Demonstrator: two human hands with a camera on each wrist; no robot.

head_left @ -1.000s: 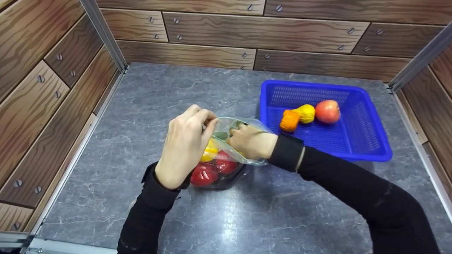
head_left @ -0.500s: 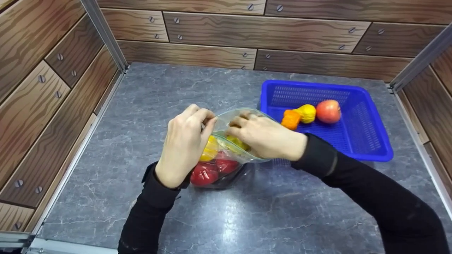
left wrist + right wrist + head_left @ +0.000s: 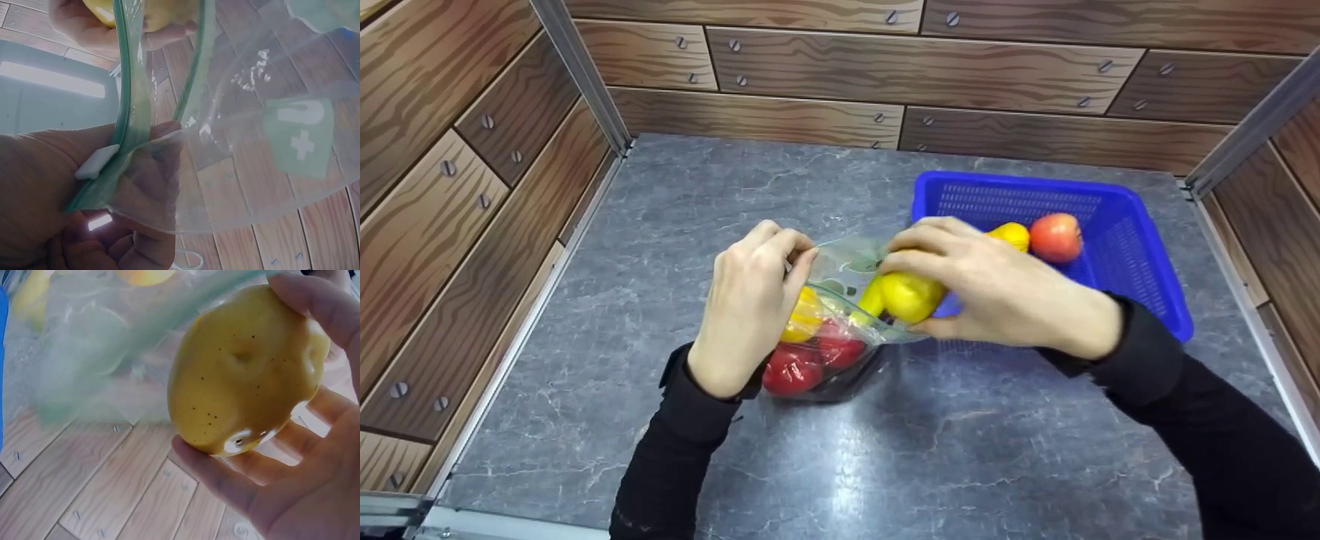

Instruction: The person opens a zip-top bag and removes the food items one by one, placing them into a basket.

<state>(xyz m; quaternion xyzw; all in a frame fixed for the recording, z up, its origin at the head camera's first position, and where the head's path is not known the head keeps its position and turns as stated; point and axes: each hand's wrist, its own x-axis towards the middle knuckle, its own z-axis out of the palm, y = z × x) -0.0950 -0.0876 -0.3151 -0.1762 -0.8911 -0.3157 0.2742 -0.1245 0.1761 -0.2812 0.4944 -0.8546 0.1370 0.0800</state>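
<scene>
My left hand pinches the corner of a clear zip bag with a green zip strip. A white slider shows beside the thumb in the left wrist view. Through the plastic I see two glossy red things, a yellow one and a slim yellow-green one. At the bag's open mouth, my right hand grips a yellow potato. Its dimples and dark specks show in the right wrist view, with thumb and fingers spread around the potato.
A blue plastic basket stands right of the bag, partly behind my right hand. It holds a red apple and a yellow gourd-like thing. Wood-patterned walls enclose the grey marbled table.
My right hand has come up out of the bag and to the right, bringing the potato into sight. It now covers the orange thing in the basket. The left hand stays nearly still.
</scene>
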